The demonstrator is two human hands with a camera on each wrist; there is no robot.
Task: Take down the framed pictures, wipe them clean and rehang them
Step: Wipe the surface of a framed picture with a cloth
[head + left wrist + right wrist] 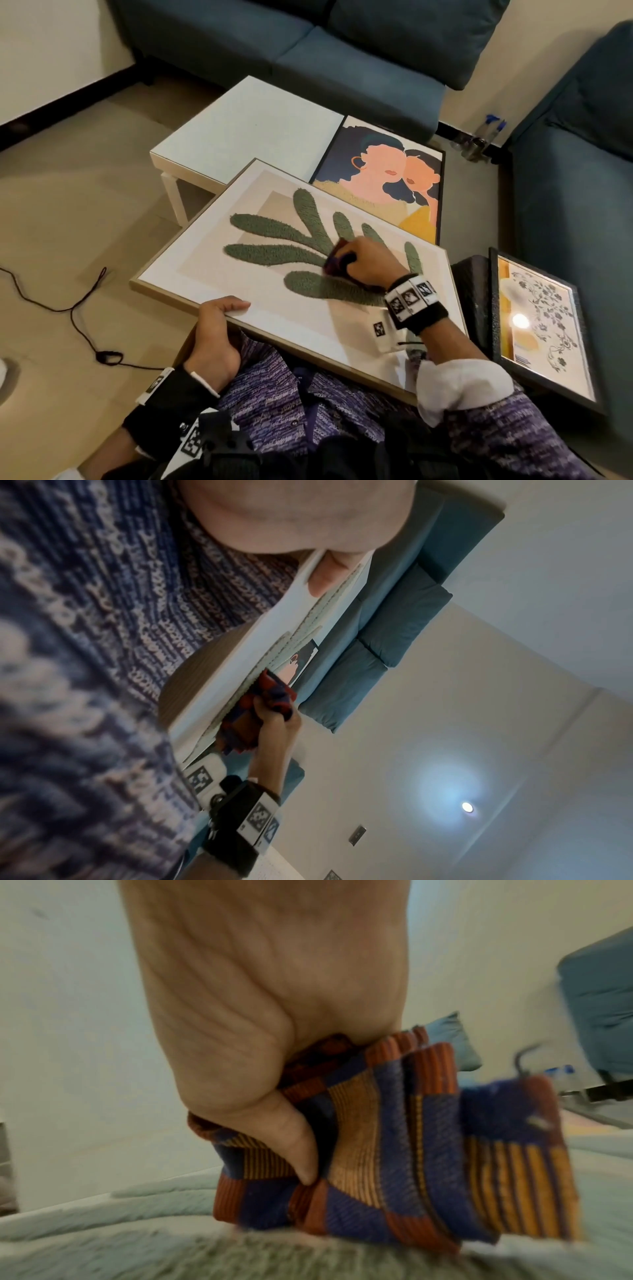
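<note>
A large framed picture [212,270] with a tufted green leaf motif lies tilted across my lap, its far edge propped on a white table. My left hand [219,318] grips its near left edge, thumb [329,574] on the front. My right hand [366,263] is curled round a folded checked cloth [394,1150] in blue, rust and orange and presses it onto the green tufting [171,1253] near the picture's middle. The cloth [270,696] also shows in the left wrist view.
A picture of two faces [387,181] lies on the white table [246,130]. A dark-framed floral picture [541,322] lies at my right. Blue sofas [359,44] stand behind and to the right. A black cable [68,308] trails over the floor at left.
</note>
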